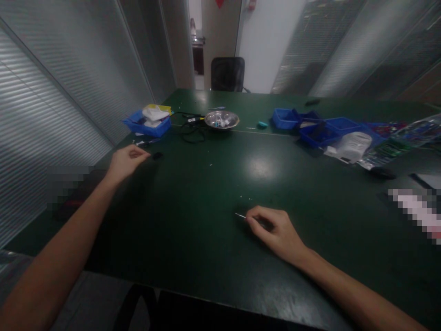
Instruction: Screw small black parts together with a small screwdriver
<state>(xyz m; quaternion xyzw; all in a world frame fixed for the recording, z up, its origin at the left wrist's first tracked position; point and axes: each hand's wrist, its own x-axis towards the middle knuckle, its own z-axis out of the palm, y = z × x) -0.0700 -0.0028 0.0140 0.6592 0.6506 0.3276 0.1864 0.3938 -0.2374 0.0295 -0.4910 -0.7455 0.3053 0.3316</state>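
My right hand (pixel 275 232) rests on the dark green table (pixel 213 193) near its front edge, fingers curled in a pinch on a thin metal tool (pixel 240 215) whose tip sticks out to the left. My left hand (pixel 127 161) reaches out over the table's left side, fingers loosely curled together, just left of a small black part (pixel 157 156) lying on the table. Whether anything is in the left fingers I cannot make out.
A blue bin (pixel 146 122) with white items stands at the back left, beside black cables (pixel 191 128) and a metal bowl (pixel 222 119). Several blue bins (pixel 310 124), a white object (pixel 349 146) and plastic bags (pixel 399 140) crowd the right. A black chair (pixel 228 73) stands beyond.
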